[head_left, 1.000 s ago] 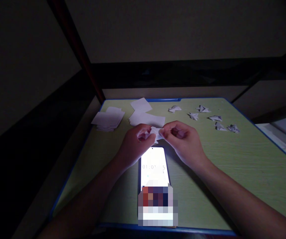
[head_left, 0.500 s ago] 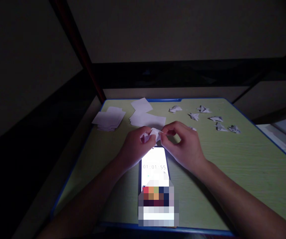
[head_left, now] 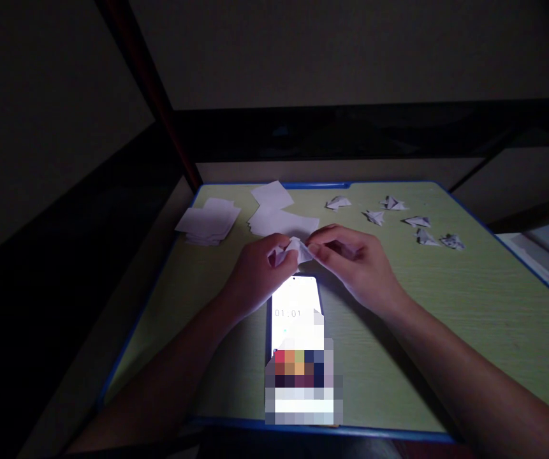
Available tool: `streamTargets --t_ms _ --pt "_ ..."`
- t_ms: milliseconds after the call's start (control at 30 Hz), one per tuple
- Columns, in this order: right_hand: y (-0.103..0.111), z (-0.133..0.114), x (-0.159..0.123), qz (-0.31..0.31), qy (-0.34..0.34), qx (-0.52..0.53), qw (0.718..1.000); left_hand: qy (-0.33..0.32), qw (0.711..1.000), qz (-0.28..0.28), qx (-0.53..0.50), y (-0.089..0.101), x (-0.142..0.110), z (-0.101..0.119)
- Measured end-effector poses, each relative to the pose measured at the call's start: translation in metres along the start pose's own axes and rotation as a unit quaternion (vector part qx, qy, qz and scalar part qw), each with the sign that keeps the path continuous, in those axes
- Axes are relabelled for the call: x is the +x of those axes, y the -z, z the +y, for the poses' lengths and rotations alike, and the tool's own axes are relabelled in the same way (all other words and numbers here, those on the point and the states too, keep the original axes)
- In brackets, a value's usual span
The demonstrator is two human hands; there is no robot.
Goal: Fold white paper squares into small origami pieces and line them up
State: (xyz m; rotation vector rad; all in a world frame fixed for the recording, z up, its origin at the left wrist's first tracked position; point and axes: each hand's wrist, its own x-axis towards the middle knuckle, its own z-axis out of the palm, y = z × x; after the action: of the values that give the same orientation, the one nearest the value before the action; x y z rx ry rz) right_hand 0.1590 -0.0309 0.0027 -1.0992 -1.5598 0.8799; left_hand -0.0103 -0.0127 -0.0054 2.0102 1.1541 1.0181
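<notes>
Between my two hands is a small piece of folded white paper point(head_left: 297, 248), raised just above the top end of a lit phone point(head_left: 298, 296). My left hand point(head_left: 262, 271) pinches its left side between thumb and fingers. The thumb and forefinger of my right hand point(head_left: 355, 261) close on its right edge. Fingers hide part of the folds. Beneath, the phone lies on the table, its screen showing large digits; its lower part is pixelated.
On the green table point(head_left: 446, 331) with a blue edge, a stack of white paper point(head_left: 210, 220) lies at the back left. More paper sheets point(head_left: 278, 220) are beside it. Several folded paper figures point(head_left: 374, 217) are spread at the back right. White flat items point(head_left: 546, 248) lie beyond the right edge.
My right hand's fingers have shifted slightly and lie flatter against the paper's right edge. The left hand keeps its pinch. The whole view has moved a little.
</notes>
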Motion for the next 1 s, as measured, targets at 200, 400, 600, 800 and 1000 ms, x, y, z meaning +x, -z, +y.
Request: streamTargets --t_ms 200,400,600,800,1000 --pt "0.004 0.007 0.003 -0.064 -0.115 0.154 0.979 -0.053 0.998 -0.017 0.031 0.002 0.0 -0.004" --pt "0.005 0.007 0.004 -0.085 -0.136 0.183 0.97 -0.08 0.995 -0.042 0.036 0.004 0.001 -0.003" --pt "0.01 0.004 0.006 -0.102 -0.15 0.157 0.971 -0.075 0.995 -0.056 0.04 0.004 0.001 -0.001" --pt "0.014 0.002 0.007 -0.138 -0.145 0.118 0.973 -0.072 0.995 -0.067 0.033 0.006 0.0 0.001" --pt "0.014 0.003 0.006 -0.141 -0.152 0.136 0.969 -0.037 0.997 -0.034 -0.06 0.004 0.001 0.002"
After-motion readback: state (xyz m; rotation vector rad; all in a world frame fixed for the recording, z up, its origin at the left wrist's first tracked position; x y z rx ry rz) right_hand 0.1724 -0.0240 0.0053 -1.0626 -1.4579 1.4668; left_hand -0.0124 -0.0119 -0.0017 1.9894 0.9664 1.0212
